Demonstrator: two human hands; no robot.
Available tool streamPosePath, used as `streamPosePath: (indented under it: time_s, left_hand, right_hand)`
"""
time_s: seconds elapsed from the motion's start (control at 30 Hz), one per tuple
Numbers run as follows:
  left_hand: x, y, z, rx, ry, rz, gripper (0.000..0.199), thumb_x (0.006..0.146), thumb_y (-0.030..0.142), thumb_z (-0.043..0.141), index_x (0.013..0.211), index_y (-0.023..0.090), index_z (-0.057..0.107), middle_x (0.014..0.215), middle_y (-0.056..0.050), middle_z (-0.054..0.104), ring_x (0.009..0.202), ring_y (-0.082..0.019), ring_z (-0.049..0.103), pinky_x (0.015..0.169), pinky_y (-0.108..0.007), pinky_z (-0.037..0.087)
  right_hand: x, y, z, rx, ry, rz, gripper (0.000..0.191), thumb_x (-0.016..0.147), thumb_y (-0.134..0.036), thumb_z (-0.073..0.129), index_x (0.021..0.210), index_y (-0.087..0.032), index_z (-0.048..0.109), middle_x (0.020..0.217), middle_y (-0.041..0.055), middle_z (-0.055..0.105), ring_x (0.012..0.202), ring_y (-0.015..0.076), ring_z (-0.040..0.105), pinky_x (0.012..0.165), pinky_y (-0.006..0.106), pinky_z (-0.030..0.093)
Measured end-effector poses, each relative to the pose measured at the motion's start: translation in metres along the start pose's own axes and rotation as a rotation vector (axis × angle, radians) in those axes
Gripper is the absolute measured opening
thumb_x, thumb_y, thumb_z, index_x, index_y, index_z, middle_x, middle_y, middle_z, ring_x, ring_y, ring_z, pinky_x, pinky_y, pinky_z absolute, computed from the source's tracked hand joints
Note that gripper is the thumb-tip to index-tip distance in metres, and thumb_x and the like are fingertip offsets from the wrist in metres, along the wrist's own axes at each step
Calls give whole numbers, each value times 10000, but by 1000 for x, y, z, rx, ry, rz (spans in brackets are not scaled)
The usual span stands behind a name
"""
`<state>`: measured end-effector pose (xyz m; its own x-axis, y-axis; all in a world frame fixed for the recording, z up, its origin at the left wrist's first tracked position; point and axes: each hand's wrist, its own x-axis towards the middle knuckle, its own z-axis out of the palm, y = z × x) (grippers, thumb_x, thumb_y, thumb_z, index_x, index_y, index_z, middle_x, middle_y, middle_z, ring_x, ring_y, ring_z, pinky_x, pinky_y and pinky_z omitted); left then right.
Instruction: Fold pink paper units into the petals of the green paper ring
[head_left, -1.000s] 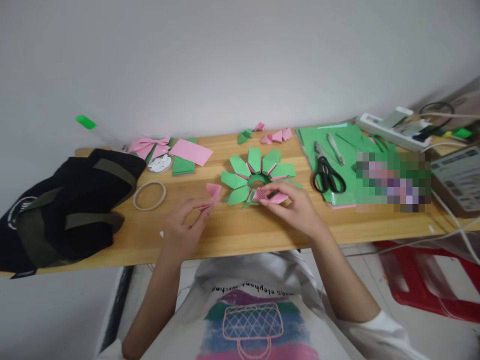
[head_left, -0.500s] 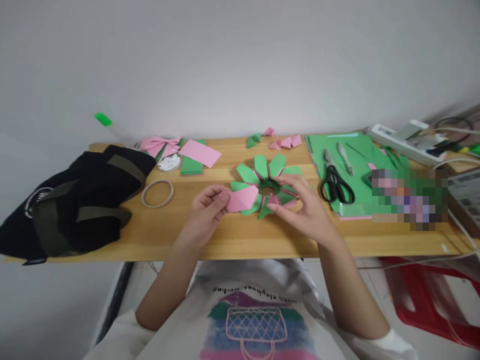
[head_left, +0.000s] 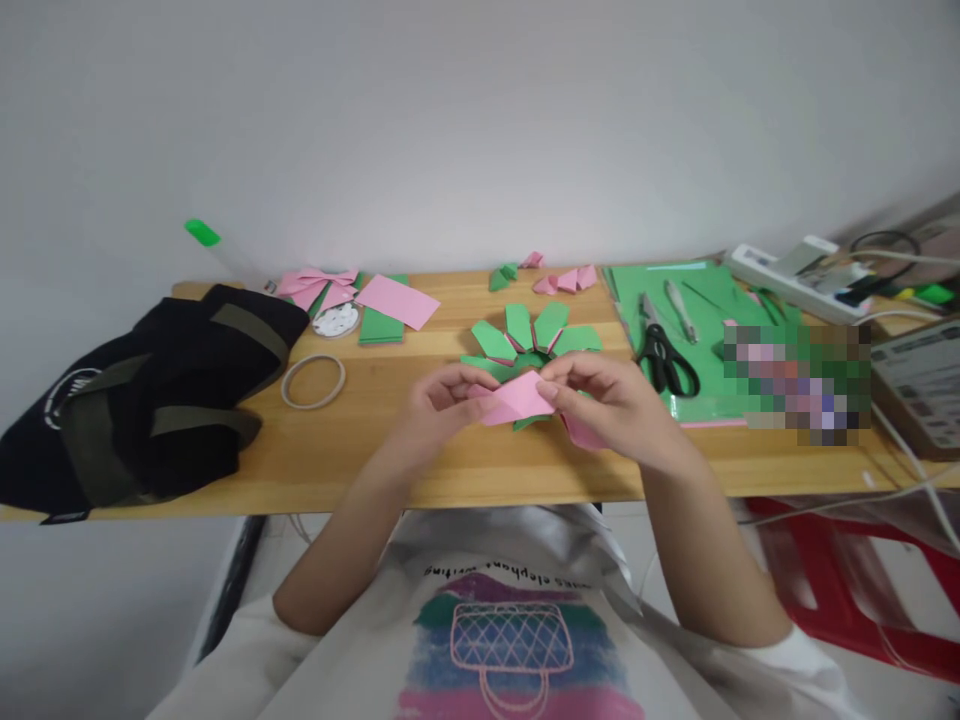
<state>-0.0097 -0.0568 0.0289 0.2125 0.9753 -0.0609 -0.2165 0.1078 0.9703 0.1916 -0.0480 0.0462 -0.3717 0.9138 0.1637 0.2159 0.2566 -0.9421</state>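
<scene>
We hold a pink folded piece (head_left: 517, 398) between our two hands, just above the near side of a green paper ring (head_left: 517, 325) of petal-like folds that sits on the wooden bench (head_left: 450, 480). Our left hand (head_left: 442, 405) is nearly closed, its thumb and fingers pinching the left end of the piece; our right hand (head_left: 615, 405) pinches the right end between thumb and fingertips, the other fingers loosely curled. Below our right hand we see another bit of pink paper (head_left: 586, 435), partly hidden. Behind the ring lie small pink folds (head_left: 566, 282) and small green folds (head_left: 502, 277). To our left we have a roll of tape (head_left: 313, 405), a pink rectangle (head_left: 397, 302) lying partly over green paper strips (head_left: 381, 332), and a dark bag (head_left: 180, 350). To our right, black-handled scissors (head_left: 661, 365) and a pale slim tool (head_left: 681, 312) rest on green sheets (head_left: 634, 285), with a white power strip (head_left: 787, 285) beyond them.
</scene>
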Motion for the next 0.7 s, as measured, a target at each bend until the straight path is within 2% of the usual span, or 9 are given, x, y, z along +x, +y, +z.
streamPosePath:
  time_s: [0.1,0.17,0.27,0.33,0.4,0.47,0.57,0.7]
  left_hand:
    - [6,6,-1,302,-82,36,217,644,347,784,689,156,691,640,0,625,619,-113,528,573,-230,405]
    - [10,7,-2,443,-71,72,200,692,342,735,674,152,675,626,4,607,607,-107,501,556,-228,366]
    - [12,1,-6,515,-18,109,204,737,336,683,654,155,637,599,14,570,576,-102,471,537,-234,338]
    - [11,-5,-9,515,11,113,216,748,335,673,640,157,614,594,12,563,567,-103,467,534,-239,344]
    - [9,-11,-12,472,41,112,205,748,335,678,664,160,613,611,8,579,575,-106,481,539,-239,363]
    - [8,-16,-12,406,58,112,200,740,342,691,699,163,612,637,7,602,599,-109,514,562,-237,398]
    - [9,-19,-12,323,55,115,218,721,351,711,729,164,599,648,11,620,615,-109,553,597,-237,436]
    - [14,-20,-13,233,25,96,237,710,356,731,752,166,597,646,16,627,590,-101,552,586,-232,435]
  right_hand:
    - [11,-5,2,-121,-91,-20,156,879,-297,594,793,-176,643,640,-21,551,598,103,479,570,239,385]
    - [16,-7,2,-204,-132,-37,159,888,-287,574,800,-177,648,645,-16,565,604,112,493,576,243,389]
    - [15,-6,-2,-396,-83,-109,158,907,-243,528,869,-174,665,772,27,657,717,151,581,679,280,443]
    - [8,-3,-5,-540,-115,-176,152,879,-223,565,975,-177,673,927,68,689,880,201,621,808,340,470]
    - [0,1,-5,-670,-218,-209,255,817,-204,643,1070,-188,667,1093,104,669,1054,259,598,921,417,457]
    - [-5,7,-2,-777,-292,-188,277,794,-181,669,1069,-202,680,1208,120,630,1162,300,552,976,475,433]
    - [-3,18,2,-829,-274,-149,153,862,-175,595,966,-181,707,1190,129,641,1154,296,562,978,482,436]
    - [8,30,1,-725,-219,-167,182,910,-205,537,914,-139,706,1103,148,673,1086,269,607,965,438,453]
